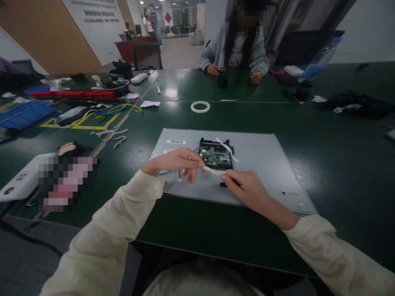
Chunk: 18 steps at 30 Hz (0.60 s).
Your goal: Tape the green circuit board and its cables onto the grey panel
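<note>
Item 1: flat grey metal panel [262,164], lying on the dark green tabletop [339,164] directly before you; this is the landmark for all entries below.

Item 2: small green circuit board [216,158], seated in a black frame at the centre of the panel, slightly toward its far edge.

Item 3: thin white flat ribbon strip [212,170], held just above the panel, on the near side of the circuit board. A second white strip [226,149] lies slantwise across the board's far right corner.

Item 4: your left hand [179,162], over the panel's left-centre, fingertips pinching the left end of the ribbon strip, remaining fingers curled downward.

Item 5: your right hand [243,187], over the panel's near-centre, thumb and forefinger pinching the right end of the same strip.

Item 6: white ring of tape [200,107], on the tabletop beyond the panel's far edge, well apart from it.

Item 7: another person in a striped grey jacket [237,49], seated across the tabletop past the tape ring, both hands resting on the surface.

Item 8: tangle of coloured cables [120,109], far left of the panel.
</note>
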Available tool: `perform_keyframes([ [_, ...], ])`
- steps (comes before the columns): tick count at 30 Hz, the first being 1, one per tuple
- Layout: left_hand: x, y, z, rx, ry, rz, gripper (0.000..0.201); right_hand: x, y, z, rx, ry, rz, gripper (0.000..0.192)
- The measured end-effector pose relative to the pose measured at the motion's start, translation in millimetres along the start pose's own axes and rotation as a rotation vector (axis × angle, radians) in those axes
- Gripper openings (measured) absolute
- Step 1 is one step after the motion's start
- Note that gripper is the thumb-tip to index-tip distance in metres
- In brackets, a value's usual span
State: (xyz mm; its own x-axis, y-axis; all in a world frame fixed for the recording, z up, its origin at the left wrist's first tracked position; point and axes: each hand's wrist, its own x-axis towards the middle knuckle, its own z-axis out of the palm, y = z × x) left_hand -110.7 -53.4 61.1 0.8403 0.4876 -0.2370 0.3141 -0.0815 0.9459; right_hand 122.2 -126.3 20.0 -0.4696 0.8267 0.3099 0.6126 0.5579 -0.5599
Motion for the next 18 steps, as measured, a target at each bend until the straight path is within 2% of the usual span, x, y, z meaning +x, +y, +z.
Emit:
perform_keyframes([
  [6,-3,2,-0.9,0.05,0.051,-0.002,0.031,-2,-5,0,-0.046,0.007,-0.081,0.036],
  [8,-5,0,-5.8,0.064,0.15,0.001,0.03,-3,-5,0,-0.045,0.015,-0.077,0.037],
  [12,-8,-7,-19.1,0.024,0.474,0.065,0.033,-4,-4,-2,-0.027,0.05,-0.059,0.038],
  [14,-7,-9,-21.2,-0.01,0.556,0.092,0.037,-4,-3,-1,-0.02,0.059,-0.044,0.038],
  [16,-4,-9,-17.2,-0.022,0.533,0.108,0.041,-4,-3,0,-0.006,0.045,-0.043,0.038],
  [18,0,-7,-8.4,-0.003,0.43,0.135,0.045,-4,-2,1,0.001,0.028,-0.069,0.038],
])
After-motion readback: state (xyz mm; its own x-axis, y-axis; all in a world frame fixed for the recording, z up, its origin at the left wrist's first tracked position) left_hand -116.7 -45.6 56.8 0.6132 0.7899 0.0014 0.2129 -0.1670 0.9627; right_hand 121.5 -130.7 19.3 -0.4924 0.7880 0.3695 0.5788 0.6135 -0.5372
